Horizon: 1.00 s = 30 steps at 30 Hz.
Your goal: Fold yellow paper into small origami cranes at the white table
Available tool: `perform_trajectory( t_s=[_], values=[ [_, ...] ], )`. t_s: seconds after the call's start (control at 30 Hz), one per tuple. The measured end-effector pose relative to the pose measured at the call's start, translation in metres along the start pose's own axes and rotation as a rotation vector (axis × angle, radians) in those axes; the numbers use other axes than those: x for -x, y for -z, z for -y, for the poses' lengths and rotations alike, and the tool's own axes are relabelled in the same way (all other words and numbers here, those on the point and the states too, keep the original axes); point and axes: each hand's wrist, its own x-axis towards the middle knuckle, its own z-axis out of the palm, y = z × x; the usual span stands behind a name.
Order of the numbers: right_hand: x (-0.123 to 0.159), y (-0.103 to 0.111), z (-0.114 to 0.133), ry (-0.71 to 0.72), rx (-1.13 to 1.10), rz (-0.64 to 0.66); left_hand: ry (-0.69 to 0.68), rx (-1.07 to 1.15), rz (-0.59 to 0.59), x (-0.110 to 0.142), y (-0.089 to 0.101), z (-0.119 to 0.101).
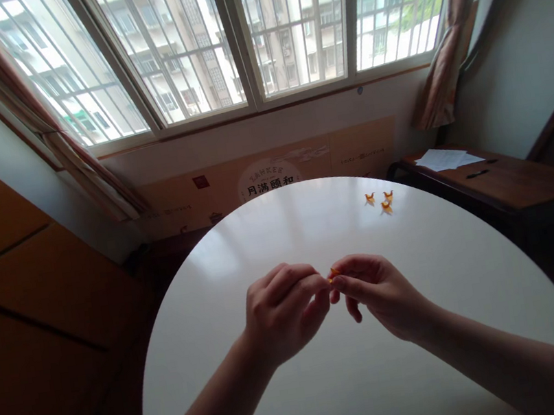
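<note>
Over the middle of the white table, my left hand (287, 310) and my right hand (380, 289) meet at their fingertips. Between them is a small orange folded paper piece (335, 271), mostly covered by the fingers. My left thumb and index finger pinch its near left side. The right thumb and index finger grip it from the other side, with the remaining right fingers loosely curled below. Farther back on the right of the table stand three small orange folded paper birds (386, 206), close together, with pointed ends turned up.
The round white table (232, 394) fills the space before me. Beyond it, a printed panel (166, 196) leans under a barred window (256, 103). A dark wooden desk (522, 178) with paper sheets (446, 158) stands right; a brown cabinet (26, 307) is left.
</note>
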Motion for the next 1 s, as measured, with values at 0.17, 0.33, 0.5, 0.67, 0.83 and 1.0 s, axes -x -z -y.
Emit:
perform_trajectory(
  t_s=[0.17, 0.33, 0.5, 0.67, 0.83, 1.0],
  values=[
    [0.003, -0.004, 0.002, -0.015, -0.024, -0.016, -0.042, -0.048, 0.007, -0.001, 0.001, -0.002],
    [0.006, -0.007, 0.003, -0.009, -0.008, -0.061, -0.076, -0.081, -0.001, -0.001, 0.002, -0.007],
    [0.006, -0.007, 0.010, 0.020, 0.010, -0.131, -0.028, -0.019, 0.009, 0.000, -0.002, -0.011],
    [0.001, -0.007, 0.014, -0.012, 0.002, -0.228, 0.328, 0.229, -0.061, 0.002, -0.012, -0.008],
    [-0.001, -0.003, 0.006, -0.086, -0.048, -0.270, 0.698, 0.468, -0.008, 0.004, -0.021, -0.003],
    [-0.001, 0.002, 0.000, -0.107, 0.007, -0.250, 0.859, 0.635, 0.032, 0.006, -0.024, -0.002]
  ],
)
